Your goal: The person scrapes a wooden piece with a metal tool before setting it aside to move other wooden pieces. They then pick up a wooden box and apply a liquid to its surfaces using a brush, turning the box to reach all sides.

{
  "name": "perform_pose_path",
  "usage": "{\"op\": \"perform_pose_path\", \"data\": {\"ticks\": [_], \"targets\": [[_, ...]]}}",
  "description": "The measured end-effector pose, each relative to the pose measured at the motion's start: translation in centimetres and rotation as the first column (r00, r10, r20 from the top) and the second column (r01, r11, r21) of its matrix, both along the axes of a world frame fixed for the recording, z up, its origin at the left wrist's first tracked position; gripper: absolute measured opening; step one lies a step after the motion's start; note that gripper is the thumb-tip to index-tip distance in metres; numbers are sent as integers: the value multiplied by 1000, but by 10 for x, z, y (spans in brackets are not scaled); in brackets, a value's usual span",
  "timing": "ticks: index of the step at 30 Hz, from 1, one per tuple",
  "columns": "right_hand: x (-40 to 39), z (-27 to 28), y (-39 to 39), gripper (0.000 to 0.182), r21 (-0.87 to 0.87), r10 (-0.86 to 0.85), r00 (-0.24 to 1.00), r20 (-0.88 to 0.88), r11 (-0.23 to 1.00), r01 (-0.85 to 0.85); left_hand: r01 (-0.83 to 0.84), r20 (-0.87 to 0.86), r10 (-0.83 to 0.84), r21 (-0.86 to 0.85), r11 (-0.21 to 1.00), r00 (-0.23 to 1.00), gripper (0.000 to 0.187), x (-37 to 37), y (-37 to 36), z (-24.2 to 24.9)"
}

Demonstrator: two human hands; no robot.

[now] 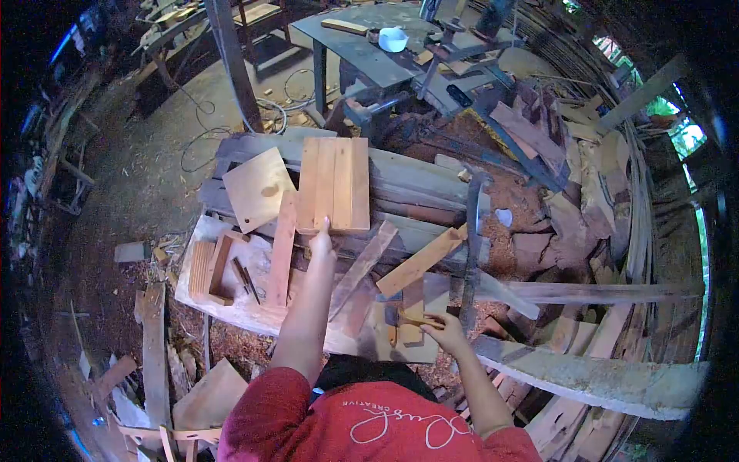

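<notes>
My left hand (323, 240) is closed on the near edge of a slatted wooden box or panel (334, 181), thumb on top and the other fingers hidden beneath. My right hand (445, 331) is wrapped round the wooden handle of what looks like a hammer (416, 317). Its dark head lies over small boards near the bench's front edge. Left of the slatted piece is a square thin board (259, 189) with a knot. A long narrow plank (283, 250) lies beside my left forearm, and a short board (421, 260) slants above my right hand.
The low workbench (308, 327) also carries a U-shaped wooden frame (219, 266) and dark slim tools (246, 279). Behind stands a metal-topped table (323, 40) with a white bowl (392, 39). A long saw-like tool (512, 142) and scrap wood crowd the right; cables cross the floor.
</notes>
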State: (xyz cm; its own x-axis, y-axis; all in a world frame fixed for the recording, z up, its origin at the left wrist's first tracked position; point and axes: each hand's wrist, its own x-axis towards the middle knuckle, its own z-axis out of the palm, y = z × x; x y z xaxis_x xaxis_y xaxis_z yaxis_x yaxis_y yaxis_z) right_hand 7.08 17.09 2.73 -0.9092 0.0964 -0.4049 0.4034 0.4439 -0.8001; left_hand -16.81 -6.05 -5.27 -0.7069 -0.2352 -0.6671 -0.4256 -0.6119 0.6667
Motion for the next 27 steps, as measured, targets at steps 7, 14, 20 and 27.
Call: {"op": "perform_pose_path", "data": {"ticks": [7, 14, 20, 27], "targets": [[-15, 46, 0, 30, -82, -126, 984, -126, 990, 116, -94, -16, 93, -17, 995, 995, 47, -14, -5, 29], [-13, 59, 31, 24, -313, -343, 923, -173, 908, 278, -92, -319, 71, -52, 994, 945, 24, 21, -33, 52], [-43, 57, 52, 16, -659, -793, 607, -55, 486, 574, -83, -371, 19, -157, 984, 928, 38, 53, -62, 68], [-97, 39, 50, 18, -516, -653, 626, -426, 744, 424, 123, -172, -372, -750, 650, 912, 43, 93, -7, 151]]}}
